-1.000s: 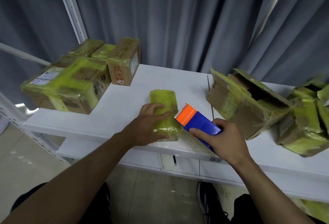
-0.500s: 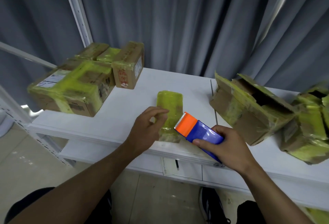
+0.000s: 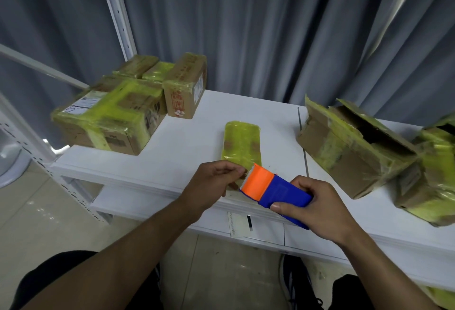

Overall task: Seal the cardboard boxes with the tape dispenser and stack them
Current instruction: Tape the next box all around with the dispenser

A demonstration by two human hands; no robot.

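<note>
Centre frame, the right hand (image 3: pixel 317 208) grips the blue-and-orange tape dispenser (image 3: pixel 273 186). The left hand (image 3: pixel 211 184) curls its fingers at the toothed edge, hold unclear, over the near end of the flat yellow-taped box (image 3: pixel 241 142).

At the centre, the right hand (image 3: pixel 317 208) grips the blue body of the tape dispenser (image 3: pixel 270 186), and the left hand (image 3: pixel 211 184) pinches at its toothed orange end. Just beyond, at 12 o'clock, a flat yellow-taped box (image 3: pixel 241 142) lies on the white bench (image 3: pixel 197 137). Sealed boxes (image 3: pixel 110 117) sit at 10 o'clock and open boxes (image 3: pixel 349 149) at 3 o'clock.
</note>
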